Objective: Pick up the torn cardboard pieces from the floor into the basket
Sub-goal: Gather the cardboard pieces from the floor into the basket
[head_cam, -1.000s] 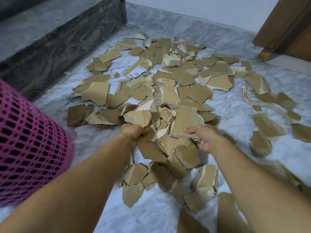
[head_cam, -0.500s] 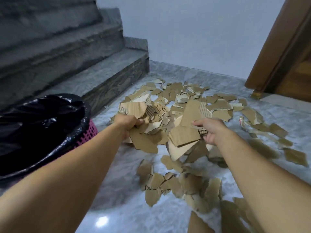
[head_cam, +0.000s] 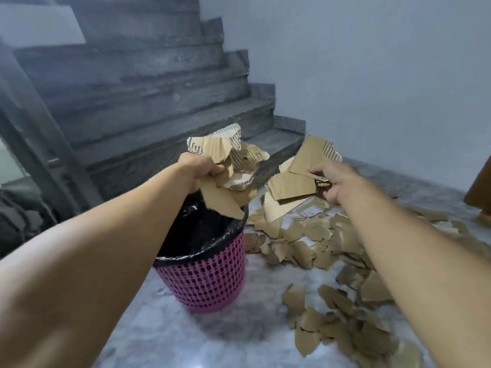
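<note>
Head view: scraps (head_cam: 225, 166) are clenched in left hand (head_cam: 198, 168) over basket (head_cam: 207, 277); right hand (head_cam: 333, 181), 3 o'clock, is pinched on more. Light, stiff, slippy stacks; edges are best gripped.

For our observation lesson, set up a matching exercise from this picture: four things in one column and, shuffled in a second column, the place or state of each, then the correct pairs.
Column 1
1. left hand
2. right hand
3. basket
4. loose cardboard pieces

Column 2
A. standing upright, lined with a black bag
B. scattered on the floor
C. gripping cardboard over the basket's opening
D. gripping cardboard to the right of the basket, above the floor

Pairs: 1-C, 2-D, 3-A, 4-B
</note>
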Motion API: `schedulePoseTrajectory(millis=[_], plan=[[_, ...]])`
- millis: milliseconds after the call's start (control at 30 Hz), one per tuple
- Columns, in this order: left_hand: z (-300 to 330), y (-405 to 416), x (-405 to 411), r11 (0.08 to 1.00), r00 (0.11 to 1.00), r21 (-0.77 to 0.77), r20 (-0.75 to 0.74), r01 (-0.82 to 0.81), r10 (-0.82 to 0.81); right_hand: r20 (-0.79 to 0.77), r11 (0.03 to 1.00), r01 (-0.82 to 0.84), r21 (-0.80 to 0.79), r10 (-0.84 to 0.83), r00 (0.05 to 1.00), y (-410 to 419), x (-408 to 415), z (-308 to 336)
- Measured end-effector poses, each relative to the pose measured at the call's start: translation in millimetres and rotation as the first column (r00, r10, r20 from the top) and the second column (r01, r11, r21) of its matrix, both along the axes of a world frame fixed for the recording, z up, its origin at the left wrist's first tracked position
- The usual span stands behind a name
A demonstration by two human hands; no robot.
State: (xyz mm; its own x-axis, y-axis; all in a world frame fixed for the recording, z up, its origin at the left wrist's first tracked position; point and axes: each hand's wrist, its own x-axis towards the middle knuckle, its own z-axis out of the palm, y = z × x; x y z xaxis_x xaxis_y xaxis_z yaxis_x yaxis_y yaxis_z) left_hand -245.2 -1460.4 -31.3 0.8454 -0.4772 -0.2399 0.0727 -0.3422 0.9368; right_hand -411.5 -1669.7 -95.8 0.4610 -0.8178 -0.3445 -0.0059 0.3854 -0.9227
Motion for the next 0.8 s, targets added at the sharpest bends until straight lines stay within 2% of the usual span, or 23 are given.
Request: schedulePoseTrajectory(millis=[133, 300, 400, 467, 533, 633, 700, 800], plan=[[-2.9, 32.4, 41.6, 0.998, 0.998, 0.036, 0.033, -0.061, 0.059, 0.027, 0.998, -0.068, 0.000, 0.068, 0.997, 33.6, 66.6, 5.9], [-43.5, 56.8, 84.6, 0.985, 0.990, 0.106, 0.038, -0.138, 0.135, 0.055, 0.996, -0.088, -0.014, 0.089, 0.995, 66.6, 138.6, -25.3], [-80.7, 62.3, 108.6, 0.977, 0.985, 0.125, 0.015, -0.175, 0.174, -0.042, 0.991, -0.078, -0.108, 0.074, 0.996, 86.5, 164.4, -49.6], [-103.8, 63.5, 119.5, 0.974, 0.983, 0.135, 0.005, -0.180, 0.181, -0.125, 0.978, -0.155, -0.139, 0.138, 0.983, 94.5, 175.7, -67.5], [-123.1, 64.5, 124.4, 0.973, 0.986, 0.161, 0.006, -0.163, 0.164, -0.214, 0.956, -0.253, -0.146, 0.219, 0.952, 98.2, 180.8, -82.0], [-144.4, 65.6, 128.1, 0.961, 0.998, 0.271, -0.012, -0.049, 0.054, -0.302, 0.930, -0.329, -0.162, 0.271, 0.914, 97.9, 184.2, -95.5], [-150.1, 65.4, 127.3, 0.938, 1.000, 0.346, -0.006, 0.009, -0.008, -0.294, 0.938, -0.312, -0.153, 0.258, 0.920, 94.8, 182.1, -95.8], [-149.0, 58.7, 121.1, 0.916, 0.997, 0.398, 0.040, 0.040, -0.062, -0.203, 0.957, -0.267, -0.117, 0.240, 0.949, 85.7, 168.4, -88.6]])
